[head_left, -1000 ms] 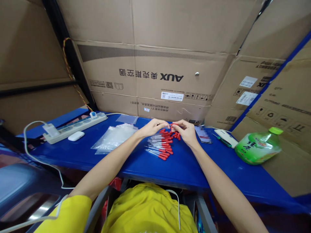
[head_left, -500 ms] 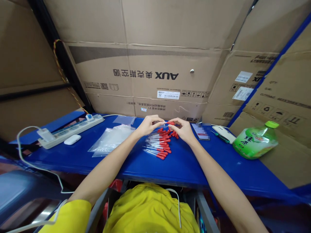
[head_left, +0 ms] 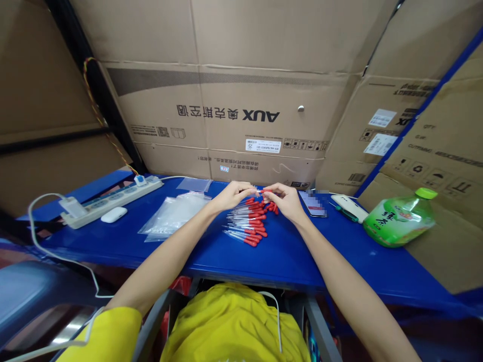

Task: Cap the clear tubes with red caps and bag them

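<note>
Item 1 – dropper [head_left: 263, 191]: a slim piece with a red bulb, held in the air just above the far end of the pile of droppers [head_left: 248, 224]. Its long axis runs side to side, level, spanning the gap between the two hands. The red end lies toward the right hand; the clear end is too small to make out.

Item 2 – left hand [head_left: 234, 195]: over the pile's far left corner. Fingers narrow, thumb and fingertips pinched on the dropper's left end.

Item 3 – right hand [head_left: 286, 200]: over the pile's far right corner. Fingers curled in and narrow, tips pinched on the red end.

Item 4 – the pile: clear tubes with red bulbs, lying flat on the blue table [head_left: 294, 259] in rough rows. Long axes run left to right with a slight tilt, bulbs at the right, clear tips at the left.

Around the pile:
- clear plastic bags [head_left: 170, 216], near on the left;
- power strip [head_left: 113, 199] and white earbud case [head_left: 113, 214], well apart on the left, beyond the bags;
- phone [head_left: 312, 203], near on the right;
- white device [head_left: 349, 207], beyond the phone;
- green bottle [head_left: 400, 219], on its side, well apart on the right;
- cardboard boxes [head_left: 234, 115], standing behind.
</note>
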The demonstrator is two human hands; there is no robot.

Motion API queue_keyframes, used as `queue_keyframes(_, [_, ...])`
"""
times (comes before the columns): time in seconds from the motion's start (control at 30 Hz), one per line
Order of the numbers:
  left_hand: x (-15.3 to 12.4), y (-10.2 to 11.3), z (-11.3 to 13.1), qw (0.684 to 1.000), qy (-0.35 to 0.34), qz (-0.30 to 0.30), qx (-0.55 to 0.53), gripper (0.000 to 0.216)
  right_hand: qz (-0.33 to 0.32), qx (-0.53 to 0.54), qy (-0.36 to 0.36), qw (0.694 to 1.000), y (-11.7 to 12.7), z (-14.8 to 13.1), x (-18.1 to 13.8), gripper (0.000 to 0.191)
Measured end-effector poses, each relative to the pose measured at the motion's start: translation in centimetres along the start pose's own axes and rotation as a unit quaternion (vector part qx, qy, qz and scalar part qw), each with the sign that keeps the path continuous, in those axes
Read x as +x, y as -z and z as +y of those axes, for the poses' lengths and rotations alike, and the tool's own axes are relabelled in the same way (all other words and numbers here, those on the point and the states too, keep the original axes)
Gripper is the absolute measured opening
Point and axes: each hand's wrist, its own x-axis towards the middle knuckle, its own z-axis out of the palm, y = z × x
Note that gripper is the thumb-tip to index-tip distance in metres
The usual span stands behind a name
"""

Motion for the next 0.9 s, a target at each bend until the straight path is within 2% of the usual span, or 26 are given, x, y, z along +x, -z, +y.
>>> queue_keyframes(0.5, [0.06,-0.09,0.5,1.0,0.019,-0.011,-0.021,0.043,0.014,0.012,0.009,1.0,-0.77,0.14,-0.34,0.035])
queue_keyframes(0.7, [0.08,0.05,0.3,1.0,0.011,-0.009,-0.004,0.043,-0.001,-0.021,0.01,1.0,-0.52,0.17,-0.33,0.035])
queue_keyframes(0.9, [0.16,0.37,0.19,0.996,0.026,0.046,0.072,0.038,-0.011,-0.046,0.032,0.998,-0.14,0.06,0.05,0.035])
